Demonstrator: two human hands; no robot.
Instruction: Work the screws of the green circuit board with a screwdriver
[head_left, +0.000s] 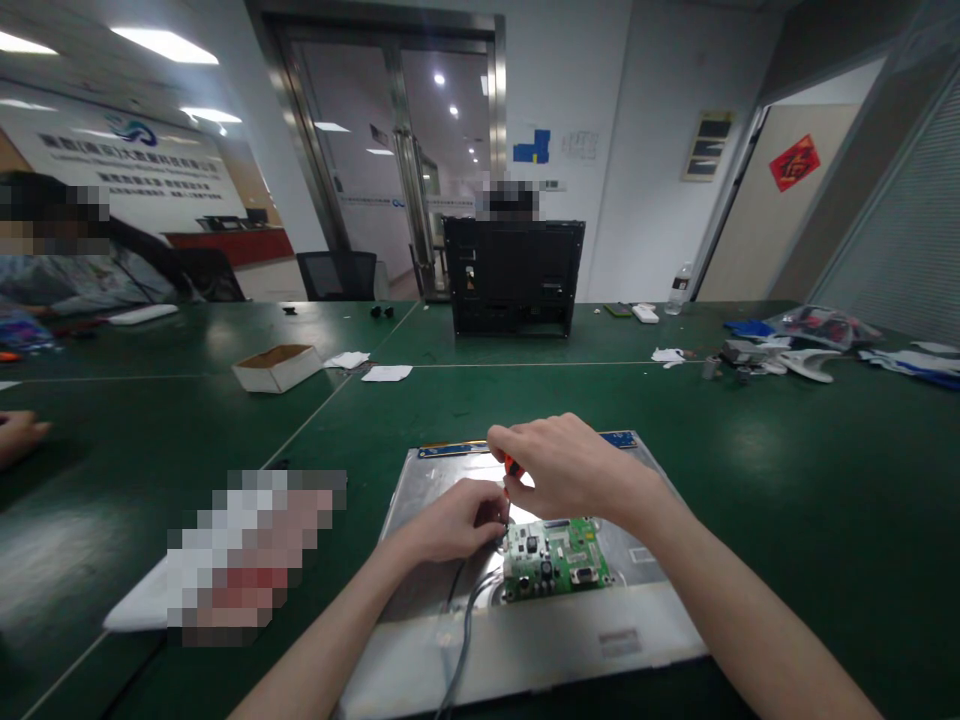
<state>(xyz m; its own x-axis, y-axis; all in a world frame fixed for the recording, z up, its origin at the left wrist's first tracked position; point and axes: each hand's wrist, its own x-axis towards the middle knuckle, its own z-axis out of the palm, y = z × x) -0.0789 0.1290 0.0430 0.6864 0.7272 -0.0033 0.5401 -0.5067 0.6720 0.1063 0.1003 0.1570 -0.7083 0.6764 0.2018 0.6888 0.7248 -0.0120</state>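
A flat metal display panel (420, 640) lies on the green table before me, with a green circuit board (559, 560) on its back. My right hand (574, 465) is closed around the red-and-black handle of a screwdriver (514, 466), held nearly upright. Its shaft points down at the board's upper left corner. Beside that corner my left hand (469, 520) is pinched close to the shaft; whatever its fingertips hold is hidden. Grey cables (466, 640) run from near the board's left side toward the panel's near edge. A blue strip board (450, 450) lines the panel's far edge.
Left of the panel lies a blurred-out white and red item (142, 595). Farther back stand an open box (277, 368) and a black monitor (516, 275), with a person behind it. Another person's hand (21, 436) rests at the left edge. Loose parts (772, 358) and a bottle (679, 288) are right.
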